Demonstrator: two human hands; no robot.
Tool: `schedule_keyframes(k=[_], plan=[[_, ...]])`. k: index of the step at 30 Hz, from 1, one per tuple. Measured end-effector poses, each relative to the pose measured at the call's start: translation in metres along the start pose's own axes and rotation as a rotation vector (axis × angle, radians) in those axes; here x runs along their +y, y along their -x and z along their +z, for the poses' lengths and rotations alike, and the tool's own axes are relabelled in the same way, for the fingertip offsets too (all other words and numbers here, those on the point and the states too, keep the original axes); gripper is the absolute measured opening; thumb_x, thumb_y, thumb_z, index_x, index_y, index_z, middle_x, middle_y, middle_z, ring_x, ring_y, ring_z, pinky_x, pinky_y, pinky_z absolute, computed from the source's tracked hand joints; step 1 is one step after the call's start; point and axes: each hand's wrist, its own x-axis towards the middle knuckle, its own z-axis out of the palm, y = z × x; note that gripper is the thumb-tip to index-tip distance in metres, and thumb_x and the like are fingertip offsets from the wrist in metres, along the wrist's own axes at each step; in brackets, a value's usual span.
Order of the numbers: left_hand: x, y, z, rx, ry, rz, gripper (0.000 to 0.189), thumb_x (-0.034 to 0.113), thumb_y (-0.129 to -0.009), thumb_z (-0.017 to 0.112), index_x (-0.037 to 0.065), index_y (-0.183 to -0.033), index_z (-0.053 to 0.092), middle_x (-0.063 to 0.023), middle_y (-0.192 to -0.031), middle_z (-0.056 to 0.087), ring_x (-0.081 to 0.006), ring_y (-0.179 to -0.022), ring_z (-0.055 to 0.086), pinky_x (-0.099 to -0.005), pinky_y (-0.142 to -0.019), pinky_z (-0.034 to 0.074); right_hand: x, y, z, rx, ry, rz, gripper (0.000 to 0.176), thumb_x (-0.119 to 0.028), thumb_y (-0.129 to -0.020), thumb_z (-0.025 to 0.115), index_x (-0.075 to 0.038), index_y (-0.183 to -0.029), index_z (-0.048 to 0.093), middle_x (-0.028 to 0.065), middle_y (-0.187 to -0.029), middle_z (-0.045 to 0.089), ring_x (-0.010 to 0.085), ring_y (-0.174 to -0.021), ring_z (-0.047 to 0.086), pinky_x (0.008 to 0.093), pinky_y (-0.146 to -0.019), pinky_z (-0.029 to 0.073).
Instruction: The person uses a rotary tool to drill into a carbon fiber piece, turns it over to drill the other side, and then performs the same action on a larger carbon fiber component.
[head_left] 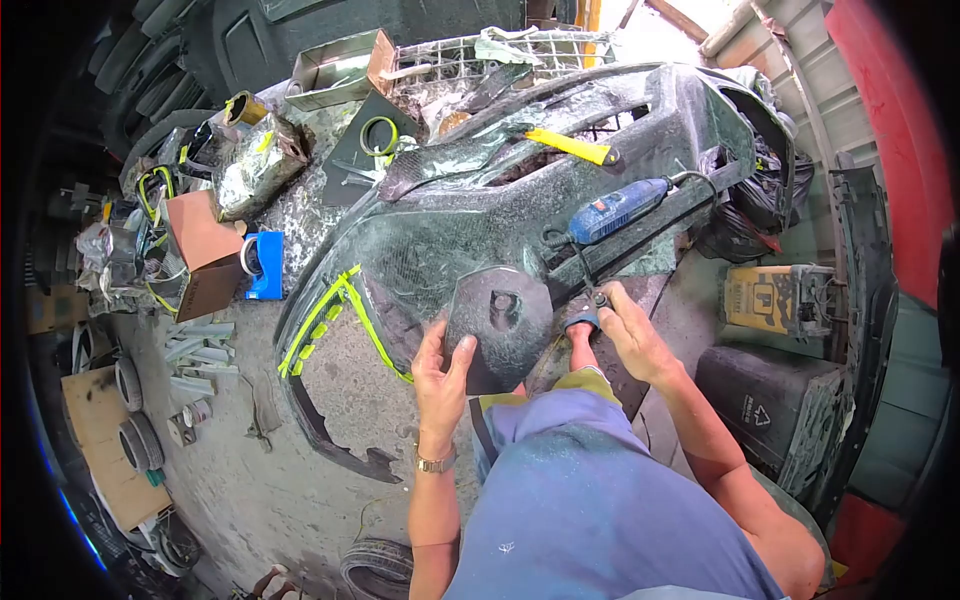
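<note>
My left hand (440, 375) grips the lower left edge of a dark, dusty plastic panel (485, 345) with a hole in it, thumb on top. The panel is tilted in front of a large black car bumper (430, 235). To its right, my right hand (635, 335) is closed around the end of a black flexible shaft (585, 270); its tip is too small to make out. The shaft runs up to a blue rotary tool (620, 210) lying on the bumper. A yellow-handled tool (570, 146) rests above it. Yellow-green tape (368, 325) edges the bumper's left opening.
A cluttered work surface (305, 225) on the left holds a blue tape dispenser (264, 265) and a cardboard box (208, 288). At right stand a yellow-and-black case (775, 300) and a dark bin (765, 410). Tyres (378, 568) lie on the concrete floor (270, 490).
</note>
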Motion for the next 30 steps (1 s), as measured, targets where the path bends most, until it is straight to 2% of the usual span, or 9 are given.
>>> schedule_keyframes(k=[1, 6, 14, 21, 23, 24, 27, 29, 30], plan=[[0.0, 0.003, 0.001, -0.013, 0.152, -0.031, 0.031, 0.009, -0.092, 0.065, -0.003, -0.119, 0.057, -0.0024, -0.106, 0.063, -0.0091, -0.096, 0.056, -0.0239, -0.084, 0.045, 0.001, 0.0, 0.001, -0.007, 0.159, -0.123, 0.018, -0.015, -0.096, 0.048, 0.0, -0.105, 0.044, 0.0153, -0.085, 0.047, 0.0277, -0.076, 0.052, 0.0383, -0.073, 0.044], [-0.009, 0.011, -0.003, -0.017, 0.269, -0.108, 0.03, 0.009, -0.093, 0.063, -0.002, -0.121, 0.056, -0.0033, -0.11, 0.064, -0.0087, -0.099, 0.057, -0.0246, -0.089, 0.045, -0.003, -0.002, 0.001, -0.032, 0.165, -0.19, 0.024, -0.015, -0.097, 0.054, 0.001, -0.114, 0.051, 0.0166, -0.09, 0.052, 0.0281, -0.08, 0.055, 0.0374, -0.074, 0.044], [-0.011, 0.005, 0.002, -0.004, 0.408, -0.172, 0.033, 0.004, -0.093, 0.062, -0.002, -0.124, 0.054, -0.0058, -0.112, 0.065, -0.0094, -0.1, 0.06, -0.0243, -0.089, 0.046, 0.002, 0.002, 0.0, -0.039, 0.002, 0.046, 0.024, -0.011, -0.094, 0.058, 0.001, -0.114, 0.051, 0.0165, -0.083, 0.06, 0.0262, -0.074, 0.059, 0.036, -0.071, 0.046], [-0.014, -0.001, 0.004, -0.021, 0.509, -0.252, 0.033, 0.004, -0.093, 0.062, -0.001, -0.124, 0.054, -0.0068, -0.112, 0.065, -0.0093, -0.099, 0.061, -0.0245, -0.087, 0.048, 0.002, 0.0, -0.005, -0.088, 0.042, 0.07, 0.024, -0.011, -0.093, 0.059, 0.001, -0.114, 0.053, 0.0173, -0.086, 0.063, 0.029, -0.077, 0.062, 0.0362, -0.072, 0.047], [-0.012, -0.002, 0.006, -0.011, 0.416, -0.225, 0.031, 0.005, -0.093, 0.063, -0.003, -0.121, 0.056, -0.0062, -0.111, 0.066, -0.0109, -0.1, 0.061, -0.0256, -0.088, 0.049, 0.01, -0.001, -0.004, -0.018, 0.174, -0.178, 0.025, -0.011, -0.093, 0.06, 0.002, -0.114, 0.056, 0.017, -0.089, 0.064, 0.0314, -0.08, 0.063, 0.0358, -0.074, 0.048], [-0.011, -0.001, 0.008, -0.011, 0.418, -0.228, 0.031, 0.005, -0.093, 0.063, -0.003, -0.121, 0.056, -0.0062, -0.111, 0.066, -0.0109, -0.1, 0.061, -0.0256, -0.088, 0.049, 0.01, -0.002, -0.005, -0.019, 0.176, -0.175, 0.025, -0.011, -0.093, 0.06, 0.002, -0.114, 0.056, 0.017, -0.089, 0.064, 0.0314, -0.08, 0.063, 0.0358, -0.074, 0.048], [-0.002, 0.0, 0.011, 0.05, -0.039, -0.032, 0.036, 0.005, -0.088, 0.068, -0.001, -0.122, 0.058, -0.0036, -0.1, 0.067, -0.0119, -0.09, 0.061, -0.0263, -0.084, 0.047, 0.008, -0.003, -0.004, -0.04, 0.156, -0.18, 0.026, -0.013, -0.092, 0.062, 0.0, -0.114, 0.059, 0.0164, -0.09, 0.064, 0.0323, -0.081, 0.064, 0.0356, -0.075, 0.049], [0.006, -0.005, 0.006, -0.089, -0.75, 0.334, 0.041, 0.005, -0.083, 0.071, 0.002, -0.122, 0.06, -0.0044, -0.089, 0.064, -0.0177, -0.081, 0.058, -0.0309, -0.077, 0.044, 0.002, -0.003, -0.002, -0.085, 0.216, -0.094, 0.026, -0.015, -0.091, 0.063, -0.004, -0.114, 0.059, 0.0164, -0.088, 0.064, 0.0322, -0.079, 0.064, 0.0362, -0.072, 0.049], [0.009, -0.008, 0.01, -0.073, -0.76, 0.382, 0.039, 0.004, -0.079, 0.073, 0.005, -0.117, 0.063, -0.0065, -0.082, 0.06, -0.0232, -0.077, 0.055, -0.0353, -0.076, 0.041, -0.005, -0.005, -0.001, -0.133, 0.2, 0.016, 0.023, -0.019, -0.091, 0.063, -0.007, -0.11, 0.059, 0.0163, -0.088, 0.064, 0.0339, -0.079, 0.064, 0.0393, -0.069, 0.049]])
